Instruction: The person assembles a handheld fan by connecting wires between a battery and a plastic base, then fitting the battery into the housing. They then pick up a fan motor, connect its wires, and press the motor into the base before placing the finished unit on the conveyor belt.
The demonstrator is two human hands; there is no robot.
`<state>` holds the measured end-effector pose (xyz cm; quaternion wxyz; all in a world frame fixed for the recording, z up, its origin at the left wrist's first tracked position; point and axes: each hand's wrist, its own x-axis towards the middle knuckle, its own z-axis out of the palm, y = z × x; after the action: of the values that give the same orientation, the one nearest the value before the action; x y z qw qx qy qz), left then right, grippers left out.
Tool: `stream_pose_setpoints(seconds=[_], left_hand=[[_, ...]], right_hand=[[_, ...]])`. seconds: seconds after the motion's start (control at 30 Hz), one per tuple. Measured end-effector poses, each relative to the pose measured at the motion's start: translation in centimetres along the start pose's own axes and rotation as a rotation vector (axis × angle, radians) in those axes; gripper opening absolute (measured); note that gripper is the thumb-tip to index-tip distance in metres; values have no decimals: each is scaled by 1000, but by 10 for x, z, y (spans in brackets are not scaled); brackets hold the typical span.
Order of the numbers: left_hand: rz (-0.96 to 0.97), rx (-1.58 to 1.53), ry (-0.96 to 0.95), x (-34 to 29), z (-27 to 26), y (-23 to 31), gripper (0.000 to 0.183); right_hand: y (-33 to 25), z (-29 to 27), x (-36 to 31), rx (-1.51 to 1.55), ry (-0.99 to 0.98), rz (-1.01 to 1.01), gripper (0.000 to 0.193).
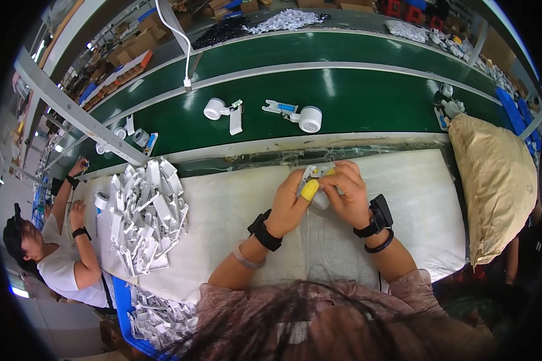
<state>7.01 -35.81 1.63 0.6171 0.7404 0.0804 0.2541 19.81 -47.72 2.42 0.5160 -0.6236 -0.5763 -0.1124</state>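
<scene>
Between my hands, above the padded table, is a white plastic housing (321, 202) with a small opened end showing at the top. My left hand (288, 206) is closed around its left side, a yellow finger cot on the thumb. The fingertips of my right hand (349, 194) pinch together at the housing's upper end; any small piece between them is hidden. Beyond my hands, on the green conveyor belt (253, 82), lie two white round-headed units, one left (214, 109) and one right (310, 119), with arm parts attached.
A heap of white plastic shells (147, 219) covers the table's left part, above a blue bin (124, 307) of similar parts. A brown sack (494, 186) bulges at the right edge. A co-worker (72, 259) sits at left. A white cable (187, 54) hangs over the belt.
</scene>
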Motion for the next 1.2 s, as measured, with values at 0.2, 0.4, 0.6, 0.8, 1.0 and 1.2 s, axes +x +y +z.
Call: stream_pose_setpoints(seconds=[0.2,0.4,0.6,0.8,1.0,1.2], left_hand=[[2,33,41,-1,1,-2,23],[103,196,89,0,-3,-4,20],[19,136,109,-1,-1,-5,22],[-302,-296,78,10,4,2,32],[-414,-280,-4,91,-4,3,35],[133,287,377,158,-52,-62,27]], right_hand=[[-3,1,1,0,22,14,18],[-6,6,-1,0,31,10,18],[-5,10,-5,-15,39,30,17],[5,7,-8,-18,83,108,30],[5,0,-2,-18,211,138,35],[14,9,-5,43,157,132,29]])
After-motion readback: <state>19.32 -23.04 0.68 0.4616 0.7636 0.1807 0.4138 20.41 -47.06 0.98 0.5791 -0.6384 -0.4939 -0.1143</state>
